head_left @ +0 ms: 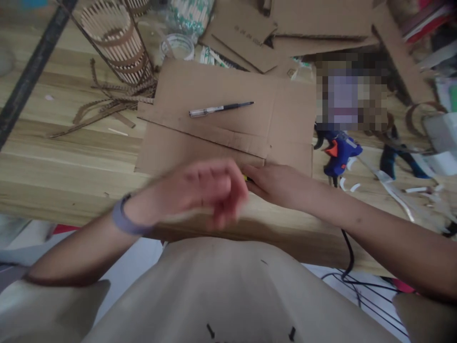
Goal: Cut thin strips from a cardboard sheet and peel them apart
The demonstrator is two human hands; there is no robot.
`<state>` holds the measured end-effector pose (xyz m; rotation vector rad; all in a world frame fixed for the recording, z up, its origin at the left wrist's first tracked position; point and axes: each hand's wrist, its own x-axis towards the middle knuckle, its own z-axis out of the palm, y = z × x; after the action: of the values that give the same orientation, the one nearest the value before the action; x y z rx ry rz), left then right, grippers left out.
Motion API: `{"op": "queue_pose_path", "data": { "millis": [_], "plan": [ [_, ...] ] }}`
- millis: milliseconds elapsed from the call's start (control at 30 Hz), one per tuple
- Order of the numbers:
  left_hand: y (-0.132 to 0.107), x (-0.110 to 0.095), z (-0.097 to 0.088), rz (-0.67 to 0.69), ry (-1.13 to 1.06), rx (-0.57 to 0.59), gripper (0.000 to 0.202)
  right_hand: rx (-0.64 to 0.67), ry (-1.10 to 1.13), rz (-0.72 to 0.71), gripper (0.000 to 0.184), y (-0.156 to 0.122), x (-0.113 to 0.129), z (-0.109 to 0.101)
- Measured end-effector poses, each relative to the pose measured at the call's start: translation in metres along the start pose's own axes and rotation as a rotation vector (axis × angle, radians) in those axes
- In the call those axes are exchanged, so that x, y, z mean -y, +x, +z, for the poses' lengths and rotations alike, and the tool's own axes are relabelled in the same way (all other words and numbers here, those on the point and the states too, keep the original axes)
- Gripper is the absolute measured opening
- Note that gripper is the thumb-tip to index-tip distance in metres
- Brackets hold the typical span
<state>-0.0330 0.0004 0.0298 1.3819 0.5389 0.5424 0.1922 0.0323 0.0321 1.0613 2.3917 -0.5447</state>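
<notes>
While a bag [197, 30] holds sticks [188, 13], left hand [205, 189] curls half-open, right hand [277, 184] touches cardboard [221, 85], its grip unclear.

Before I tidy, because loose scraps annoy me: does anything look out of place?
Yes, mildly: corrugated cardboard strips lie jumbled beside the slatted cylinder, and curved white scraps lie scattered near the blue glue gun.

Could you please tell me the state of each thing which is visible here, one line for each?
Cardboard sheet: lying flat
Pen: lying on the cardboard sheet
Left hand: fingers bent, blurred
Right hand: palm down, partly hiding a yellow item
Glue gun: lying; hot or cold, cannot tell
Stick cylinder: open at top
Cardboard strips: loose, heaped
Plastic bag: filled
Blue-handled tool: handles spread apart
</notes>
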Motion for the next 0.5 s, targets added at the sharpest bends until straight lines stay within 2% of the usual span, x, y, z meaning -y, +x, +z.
{"op": "queue_pose_path", "data": {
  "millis": [67, 100, 133, 167, 233, 267, 333, 400, 500],
  "plan": [
    [-0.008, -0.010, 0.020, 0.105, -0.003, 0.477, 0.034, 0.011, -0.005, 0.002, 0.032, 0.000, 0.000, -0.001],
    [-0.010, -0.012, 0.027, 0.178, 0.087, 0.501, 0.030, 0.011, -0.009, 0.005, 0.033, 0.000, 0.000, -0.002],
    [-0.011, -0.012, 0.030, 0.189, 0.244, 0.360, 0.026, 0.009, -0.010, 0.007, 0.033, 0.000, 0.001, -0.003],
    [-0.012, -0.012, 0.030, 0.183, 0.406, 0.152, 0.023, 0.007, -0.008, 0.006, 0.033, -0.001, 0.001, -0.004],
    [-0.013, -0.009, 0.021, 0.102, 0.633, -0.275, 0.023, 0.021, -0.009, 0.014, 0.032, -0.002, 0.004, -0.007],
    [-0.013, -0.007, 0.013, 0.048, 0.681, -0.414, 0.023, 0.036, -0.015, 0.025, 0.032, -0.003, 0.006, -0.009],
    [-0.011, -0.001, -0.006, 0.015, 0.758, -0.583, 0.023, 0.072, -0.035, 0.052, 0.032, -0.004, 0.010, -0.013],
    [-0.005, 0.010, -0.025, 0.071, 0.942, -0.676, 0.022, 0.101, -0.051, 0.067, 0.031, -0.004, 0.014, -0.016],
    [0.009, 0.032, -0.047, 0.169, 1.201, -0.612, 0.026, 0.117, -0.062, 0.070, 0.030, -0.004, 0.019, -0.019]
  ]
}}
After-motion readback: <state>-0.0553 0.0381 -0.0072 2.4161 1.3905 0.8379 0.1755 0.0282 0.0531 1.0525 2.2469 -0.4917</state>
